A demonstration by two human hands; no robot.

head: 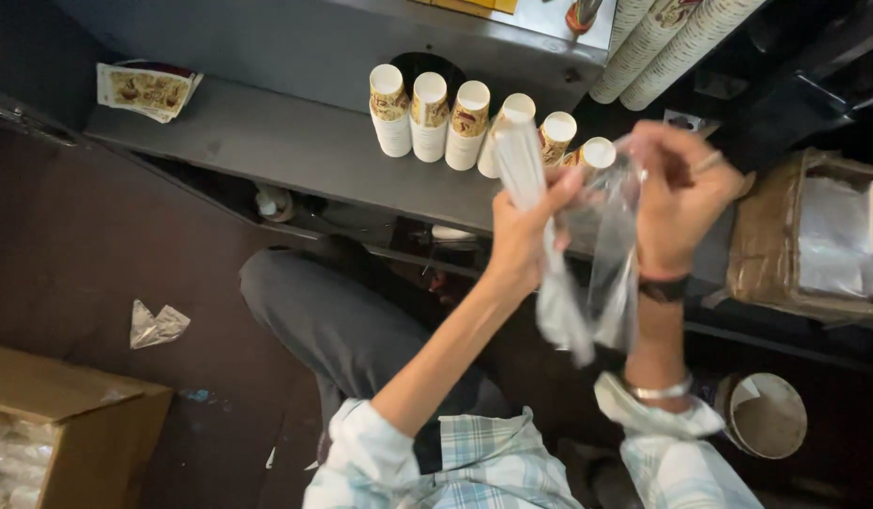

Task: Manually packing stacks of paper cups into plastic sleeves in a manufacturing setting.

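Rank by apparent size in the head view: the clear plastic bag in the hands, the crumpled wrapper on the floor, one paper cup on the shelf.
1. Clear plastic bag, nearest the camera, so unsure.
2. Crumpled wrapper and paper cup: look alike.

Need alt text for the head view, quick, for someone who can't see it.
Both hands, left hand and right hand, hold a clear plastic bag open over a grey shelf bearing upright paper cup stacks.
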